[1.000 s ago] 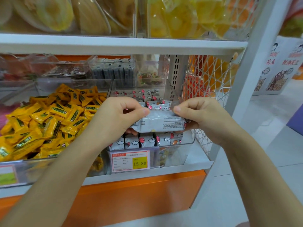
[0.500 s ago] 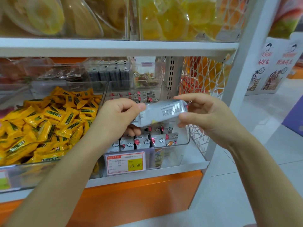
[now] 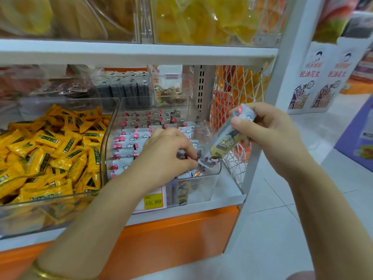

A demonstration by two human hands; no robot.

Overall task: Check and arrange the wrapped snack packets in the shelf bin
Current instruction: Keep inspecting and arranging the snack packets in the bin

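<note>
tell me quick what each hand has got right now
Left hand: fingers curled among packets in the clear bin; grip cannot be told.
Right hand: pinches the upper end of a tilted grey snack packet.

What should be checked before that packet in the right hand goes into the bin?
1. Grip on packet: ok, right hand pinches it near its upper end.
2. Left hand clear of the drop spot: not ok, its fingers curl among the rows at the bin's front right.
3. Free slot in bin: cannot tell, left hand hides it.
4. Packet lined up with rows: not ok, it hangs tilted.
5. Wrapper intact: cannot tell, too blurred.
</note>
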